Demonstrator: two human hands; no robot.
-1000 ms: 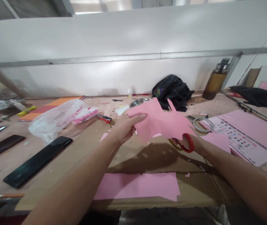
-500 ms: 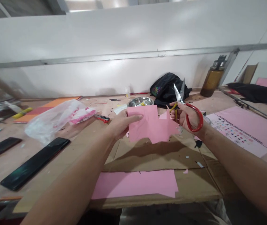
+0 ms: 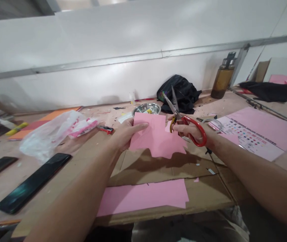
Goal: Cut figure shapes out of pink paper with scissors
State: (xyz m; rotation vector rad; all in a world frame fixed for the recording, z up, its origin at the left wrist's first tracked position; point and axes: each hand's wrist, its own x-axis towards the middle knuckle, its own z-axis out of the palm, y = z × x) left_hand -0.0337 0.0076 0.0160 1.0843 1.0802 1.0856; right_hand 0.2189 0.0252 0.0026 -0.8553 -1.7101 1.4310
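Observation:
My left hand [image 3: 126, 134] pinches a pink sheet of paper [image 3: 149, 129] at its left edge, thumb on top. The sheet is held above the cardboard; its lower edge is jagged and its upper right side has a notch. My right hand [image 3: 187, 129] is closed around a pair of scissors [image 3: 175, 107], at the sheet's right side. Their metal blades are parted and point up and away, off the paper. One handle loop is red; a yellowish loop [image 3: 173, 124] shows by the fingers, and I cannot tell whether it is the other handle.
Pink paper [image 3: 143, 196] lies along the near edge of the cardboard [image 3: 130, 164]. Left are dark phones [image 3: 34, 183] and a plastic bag [image 3: 50, 132]. Behind are a red cutter [image 3: 106, 129], metal bowl [image 3: 147, 108], black bag [image 3: 181, 90] and amber bottle [image 3: 222, 79]. A printed sheet [image 3: 252, 131] lies right.
My right hand and the scissors have moved left, closer to the sheet's notch. The pink sheet has tilted, its right part swinging lower. The camera view has shifted slightly.

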